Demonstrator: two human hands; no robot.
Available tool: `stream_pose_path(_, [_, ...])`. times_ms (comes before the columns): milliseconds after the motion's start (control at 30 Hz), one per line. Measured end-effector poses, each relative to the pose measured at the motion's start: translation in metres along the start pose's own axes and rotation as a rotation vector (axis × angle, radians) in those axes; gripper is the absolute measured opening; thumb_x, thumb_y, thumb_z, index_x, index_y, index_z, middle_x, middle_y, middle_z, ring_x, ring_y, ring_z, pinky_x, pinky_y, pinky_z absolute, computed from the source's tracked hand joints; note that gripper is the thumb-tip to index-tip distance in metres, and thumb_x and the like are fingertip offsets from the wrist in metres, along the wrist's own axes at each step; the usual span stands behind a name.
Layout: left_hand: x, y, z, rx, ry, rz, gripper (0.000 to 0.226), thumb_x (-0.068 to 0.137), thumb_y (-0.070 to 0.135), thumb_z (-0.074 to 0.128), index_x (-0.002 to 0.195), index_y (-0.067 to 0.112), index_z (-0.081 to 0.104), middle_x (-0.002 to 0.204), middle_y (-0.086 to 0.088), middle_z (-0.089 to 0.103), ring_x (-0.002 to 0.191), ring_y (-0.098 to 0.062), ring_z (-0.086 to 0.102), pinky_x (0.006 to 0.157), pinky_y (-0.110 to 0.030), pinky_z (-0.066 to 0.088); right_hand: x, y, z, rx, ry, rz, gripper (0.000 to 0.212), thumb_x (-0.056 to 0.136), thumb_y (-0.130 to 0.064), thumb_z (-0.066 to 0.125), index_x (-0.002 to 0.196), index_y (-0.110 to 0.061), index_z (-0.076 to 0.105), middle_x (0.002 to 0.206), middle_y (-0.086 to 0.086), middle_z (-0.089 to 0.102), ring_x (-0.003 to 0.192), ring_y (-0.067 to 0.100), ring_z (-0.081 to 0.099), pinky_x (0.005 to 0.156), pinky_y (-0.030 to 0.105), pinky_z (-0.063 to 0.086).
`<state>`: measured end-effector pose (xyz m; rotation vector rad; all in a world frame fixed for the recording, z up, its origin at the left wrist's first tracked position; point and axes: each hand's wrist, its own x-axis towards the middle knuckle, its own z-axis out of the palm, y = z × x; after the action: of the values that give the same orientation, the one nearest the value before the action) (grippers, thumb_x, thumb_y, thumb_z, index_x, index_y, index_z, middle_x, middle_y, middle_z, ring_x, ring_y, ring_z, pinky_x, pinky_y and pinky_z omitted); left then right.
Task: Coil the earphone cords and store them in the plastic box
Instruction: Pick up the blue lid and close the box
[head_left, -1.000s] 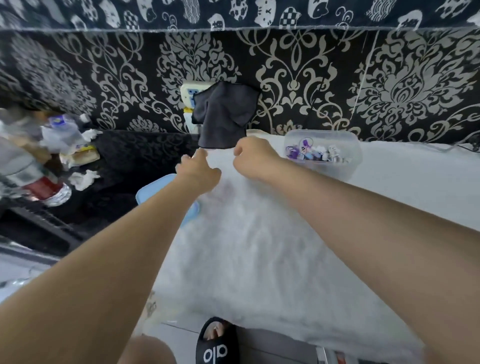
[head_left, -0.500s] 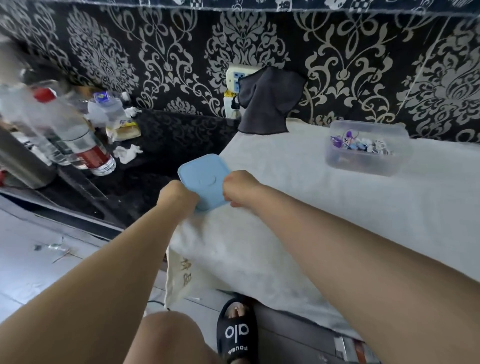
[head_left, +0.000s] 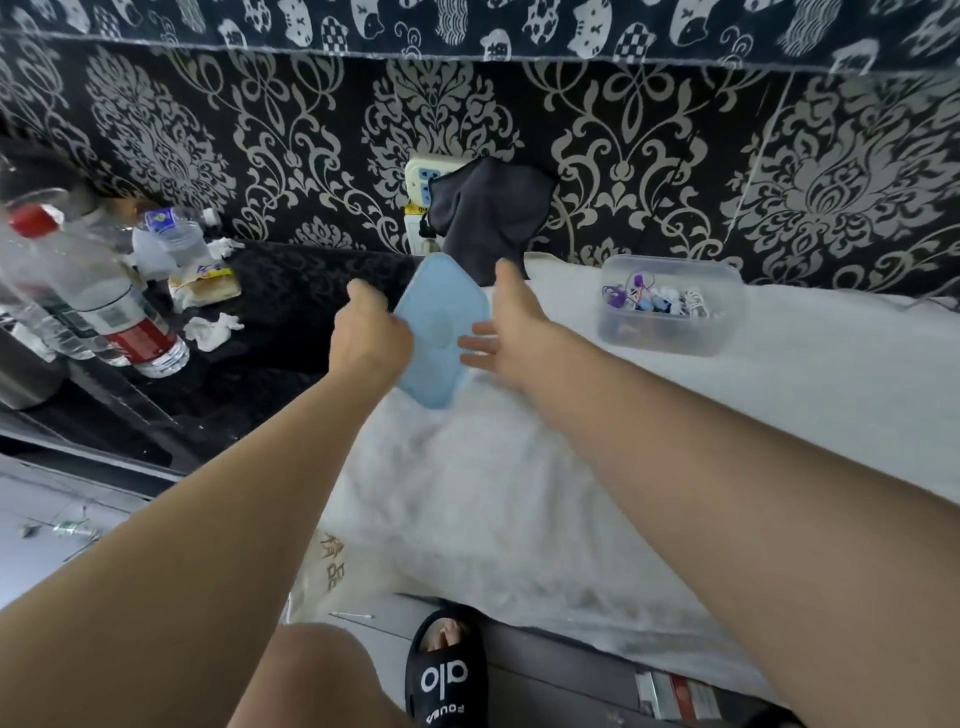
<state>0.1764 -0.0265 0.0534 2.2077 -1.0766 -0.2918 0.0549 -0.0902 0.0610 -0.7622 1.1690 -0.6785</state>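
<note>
Since half a second ago, our right hand (head_left: 511, 332) has let go of the blue lid (head_left: 441, 332), fingers spread wide; our left hand (head_left: 371, 332) grips its edge. Plastic box (head_left: 670, 304), holding coiled earphone cords (head_left: 654, 301), sits on the white cloth (head_left: 519, 493), right of the lid. We judge the lid light and stiff, best held by its rim.

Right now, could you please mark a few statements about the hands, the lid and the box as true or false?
1. The left hand grips the blue lid. True.
2. The right hand is a closed fist. False: its fingers are spread open beside the lid.
3. The plastic box already has its lid on. False: it stands open, with no lid on it.
4. Coiled earphone cords lie in the box. True.
5. The box stands on the white cloth. True.
</note>
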Motion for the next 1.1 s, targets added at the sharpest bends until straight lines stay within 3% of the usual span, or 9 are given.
stream_pose_path(167, [0.001, 0.077, 0.016, 0.052, 0.055, 0.427, 0.032, 0.095, 0.007, 0.044, 0.116, 0.014, 0.068, 0.110, -0.009, 0.071, 0.100, -0.030, 0.064, 0.086, -0.045, 0.054, 0.001, -0.066, -0.058, 0.086, 0.190, -0.167, 0.053, 0.093, -0.060, 0.043, 0.128, -0.021, 0.053, 0.111, 0.009, 0.059, 0.088, 0.030, 0.068, 0.079, 0.047, 0.061])
stream_pose_path(367, [-0.005, 0.144, 0.059, 0.114, 0.037, 0.844, 0.029, 0.094, 0.007, 0.048, 0.115, 0.014, 0.067, 0.111, -0.006, 0.070, 0.101, -0.029, 0.062, 0.084, -0.047, 0.050, 0.008, -0.105, -0.134, -0.028, 0.378, -0.228, 0.012, 0.090, -0.018, 0.062, 0.099, -0.010, 0.061, 0.095, 0.011, 0.071, 0.080, 0.022, 0.074, 0.080, 0.036, 0.062])
stream_pose_path(467, [-0.001, 0.152, 0.085, 0.163, 0.034, 0.934, 0.028, 0.091, 0.005, 0.052, 0.111, 0.015, 0.069, 0.102, -0.005, 0.071, 0.092, -0.030, 0.064, 0.079, -0.047, 0.052, 0.020, -0.113, -0.169, -0.027, 0.476, -0.278, 0.019, 0.086, -0.006, 0.065, 0.104, -0.002, 0.063, 0.086, 0.010, 0.071, 0.081, 0.022, 0.075, 0.080, 0.035, 0.062])
stream_pose_path(633, [-0.001, 0.163, 0.128, 0.227, -0.082, 0.929, 0.036, 0.089, -0.004, 0.052, 0.119, 0.012, 0.064, 0.109, -0.008, 0.065, 0.096, -0.032, 0.061, 0.073, -0.046, 0.052, 0.039, -0.096, -0.207, -0.242, 0.607, -0.374, 0.057, 0.077, -0.018, 0.064, 0.133, -0.007, 0.054, 0.116, 0.011, 0.070, 0.089, 0.022, 0.073, 0.062, 0.028, 0.057])
stream_pose_path(733, [0.000, 0.162, 0.147, 0.352, -0.169, 0.921, 0.032, 0.093, -0.001, 0.050, 0.119, 0.013, 0.063, 0.113, -0.008, 0.061, 0.101, -0.032, 0.058, 0.066, -0.040, 0.044, 0.042, -0.077, -0.224, -0.478, 0.663, -0.404, 0.051, 0.087, -0.011, 0.056, 0.136, -0.002, 0.044, 0.127, 0.013, 0.060, 0.109, 0.029, 0.061, 0.064, 0.026, 0.041])
stream_pose_path(833, [0.000, 0.154, 0.159, 0.341, -0.236, 0.864, 0.030, 0.099, 0.010, 0.047, 0.126, 0.015, 0.060, 0.121, -0.009, 0.059, 0.105, -0.033, 0.058, 0.072, -0.042, 0.048, 0.046, -0.057, -0.234, -0.650, 0.685, -0.435, 0.034, 0.090, -0.010, 0.054, 0.122, -0.001, 0.046, 0.125, 0.019, 0.055, 0.094, 0.030, 0.054, 0.071, 0.033, 0.039])
stream_pose_path(900, [0.000, 0.151, 0.166, 0.279, -0.239, 0.756, 0.035, 0.098, 0.015, 0.049, 0.133, 0.015, 0.056, 0.129, -0.011, 0.053, 0.115, -0.034, 0.055, 0.083, -0.047, 0.051, 0.050, -0.052, -0.234, -0.748, 0.707, -0.474, 0.035, 0.092, -0.012, 0.054, 0.124, -0.001, 0.046, 0.127, 0.019, 0.053, 0.089, 0.029, 0.051, 0.070, 0.034, 0.037])
stream_pose_path(1000, [0.003, 0.152, 0.170, 0.294, -0.294, 0.504, 0.051, 0.101, 0.031, 0.051, 0.149, 0.018, 0.039, 0.144, -0.016, 0.039, 0.132, -0.036, 0.039, 0.103, -0.049, 0.044, 0.053, -0.051, -0.228, -0.891, 0.773, -0.462, 0.046, 0.093, -0.017, 0.055, 0.134, -0.002, 0.043, 0.129, 0.018, 0.054, 0.105, 0.034, 0.057, 0.070, 0.034, 0.036])
stream_pose_path(1100, [0.004, 0.157, 0.172, 0.209, -0.425, 0.264, 0.063, 0.101, 0.043, 0.052, 0.153, 0.015, 0.028, 0.141, -0.018, 0.040, 0.127, -0.036, 0.046, 0.094, -0.041, 0.045, 0.055, -0.052, -0.225, -0.933, 0.827, -0.440, 0.051, 0.092, -0.015, 0.057, 0.138, -0.002, 0.040, 0.131, 0.018, 0.052, 0.116, 0.036, 0.054, 0.074, 0.035, 0.037])
